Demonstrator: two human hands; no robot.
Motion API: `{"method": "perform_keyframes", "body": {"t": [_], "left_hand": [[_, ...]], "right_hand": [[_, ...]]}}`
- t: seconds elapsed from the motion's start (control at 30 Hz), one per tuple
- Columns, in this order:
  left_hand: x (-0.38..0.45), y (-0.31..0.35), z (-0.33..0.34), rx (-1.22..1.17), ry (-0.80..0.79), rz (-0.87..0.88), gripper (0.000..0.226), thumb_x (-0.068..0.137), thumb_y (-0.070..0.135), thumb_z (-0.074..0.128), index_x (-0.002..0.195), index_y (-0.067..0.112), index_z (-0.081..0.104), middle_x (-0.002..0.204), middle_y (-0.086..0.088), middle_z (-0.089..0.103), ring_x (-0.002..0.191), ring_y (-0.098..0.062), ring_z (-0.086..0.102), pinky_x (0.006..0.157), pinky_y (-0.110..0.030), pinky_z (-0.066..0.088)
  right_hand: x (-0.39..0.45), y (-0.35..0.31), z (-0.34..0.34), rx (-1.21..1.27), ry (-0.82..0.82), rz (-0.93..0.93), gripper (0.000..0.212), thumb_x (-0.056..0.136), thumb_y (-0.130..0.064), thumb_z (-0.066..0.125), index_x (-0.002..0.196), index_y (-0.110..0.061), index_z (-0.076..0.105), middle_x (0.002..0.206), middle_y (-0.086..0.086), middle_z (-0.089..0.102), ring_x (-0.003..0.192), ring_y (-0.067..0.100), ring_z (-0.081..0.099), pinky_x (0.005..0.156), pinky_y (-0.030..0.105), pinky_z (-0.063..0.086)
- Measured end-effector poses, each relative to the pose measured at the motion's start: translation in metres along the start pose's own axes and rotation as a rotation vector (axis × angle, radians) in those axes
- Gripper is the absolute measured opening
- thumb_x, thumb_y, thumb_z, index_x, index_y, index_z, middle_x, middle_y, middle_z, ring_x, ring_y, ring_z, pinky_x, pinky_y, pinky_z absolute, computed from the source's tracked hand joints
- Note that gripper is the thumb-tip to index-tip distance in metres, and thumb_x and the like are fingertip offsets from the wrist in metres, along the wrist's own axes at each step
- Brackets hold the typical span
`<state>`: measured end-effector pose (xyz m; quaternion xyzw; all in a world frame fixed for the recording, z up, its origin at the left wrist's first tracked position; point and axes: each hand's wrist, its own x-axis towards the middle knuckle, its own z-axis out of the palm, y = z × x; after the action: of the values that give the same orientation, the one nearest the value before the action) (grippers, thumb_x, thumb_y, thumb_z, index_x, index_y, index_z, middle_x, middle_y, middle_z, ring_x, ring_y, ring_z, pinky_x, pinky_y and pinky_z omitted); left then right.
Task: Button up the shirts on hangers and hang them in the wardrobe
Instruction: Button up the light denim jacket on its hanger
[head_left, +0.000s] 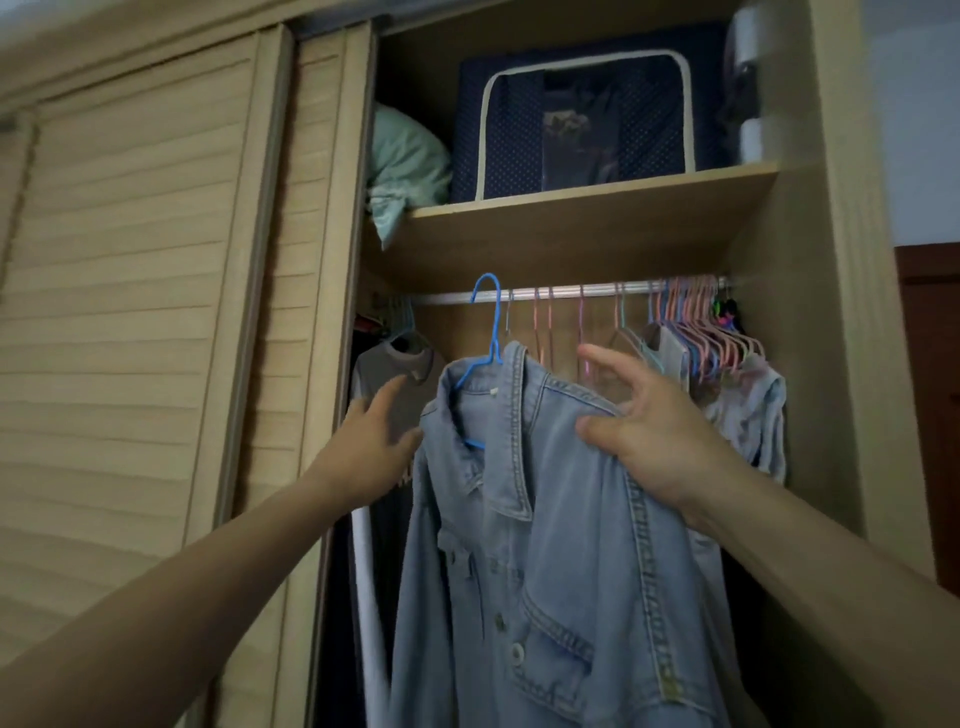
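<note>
A light-blue denim shirt (545, 545) on a blue hanger (480, 358) is presented nearest the camera, in front of the open wardrobe (841, 364) bay and just below the metal rail (571, 292), which serves as the reference for all positions given here. The shirt's shoulder, below the rail's middle, is gripped by the right hand (649, 431): the thumb is pressed onto the front of the denim while the index finger is extended upward toward the rail. The lower placket is seen closed at the visible buttons; the collar area is seen open. The hanger's hook is held close against the rail's left part; whether it is actually seated on the rail cannot be determined. The left hand (371, 447) is held open with the fingers spread, below and to the left of the rail, beside the shirt's other shoulder; nothing is held in it. Behind this hand, a grey garment (400, 379) is hung under the rail's left end. Empty pastel hangers (696, 332) are bunched at the rail's right end, with pale clothing (753, 415) below them. Above the rail, a shelf (582, 228) is fitted, on which a dark-blue fabric storage box (582, 124) and a mint-green bundle (405, 166) are stored. To the left of the rail, a slatted sliding door (130, 312) is positioned.
</note>
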<state>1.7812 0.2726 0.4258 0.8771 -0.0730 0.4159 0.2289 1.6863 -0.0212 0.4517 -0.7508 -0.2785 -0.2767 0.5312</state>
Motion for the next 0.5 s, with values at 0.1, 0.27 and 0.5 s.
{"method": "perform_keyframes", "body": {"t": [0.1,0.27,0.5], "left_hand": [[0.022,-0.015,0.006,0.077,0.023,0.133,0.074,0.099,0.043,0.057,0.159,0.038,0.015,0.143,-0.009,0.04,0.122,-0.032,0.056,0.097,-0.037,0.046],[0.062,-0.087,0.016,0.303,-0.039,0.152,0.075,0.096,0.038,0.059,0.159,0.031,0.02,0.148,-0.01,0.035,0.134,-0.034,0.042,0.102,-0.047,0.048],[0.129,-0.183,0.021,0.395,0.137,0.227,0.074,0.091,0.043,0.067,0.155,0.024,0.037,0.151,-0.022,0.039,0.138,-0.044,0.036,0.109,-0.054,0.04]], "right_hand": [[0.022,0.013,0.015,-0.021,-0.076,-0.005,0.043,0.094,-0.001,0.065,0.103,-0.04,0.078,0.119,-0.01,0.073,0.109,0.005,0.067,0.101,0.027,0.051],[0.063,0.018,0.041,0.202,-0.085,0.239,0.024,0.094,-0.001,0.064,0.097,-0.018,0.08,0.1,0.004,0.078,0.088,0.014,0.075,0.078,0.026,0.061],[0.126,0.02,0.102,0.292,0.078,0.184,0.045,0.086,0.017,0.057,0.115,-0.014,0.073,0.095,0.013,0.078,0.072,0.021,0.075,0.061,0.028,0.061]]}}
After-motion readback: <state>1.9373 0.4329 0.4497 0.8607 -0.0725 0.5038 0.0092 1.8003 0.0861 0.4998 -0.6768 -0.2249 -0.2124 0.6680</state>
